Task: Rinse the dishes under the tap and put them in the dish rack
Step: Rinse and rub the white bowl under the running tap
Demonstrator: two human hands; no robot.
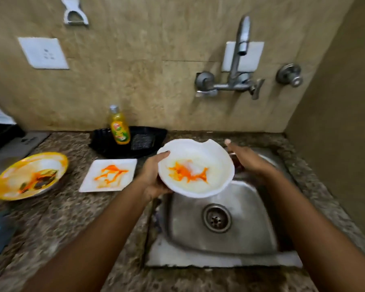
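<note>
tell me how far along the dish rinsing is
Nothing looks rinsed yet. The left hand holds a stained white bowl over the sink; the tap runs no water. The square plate and yellow plate wait, dirty.

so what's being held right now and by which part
The left hand grips the white bowl by its left rim; the right hand is open, holding nothing.

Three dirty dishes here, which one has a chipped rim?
The round white plate held over the sink in the left hand: its far rim has a notch. The square white plate and yellow-rimmed plate on the counter show none.
</note>
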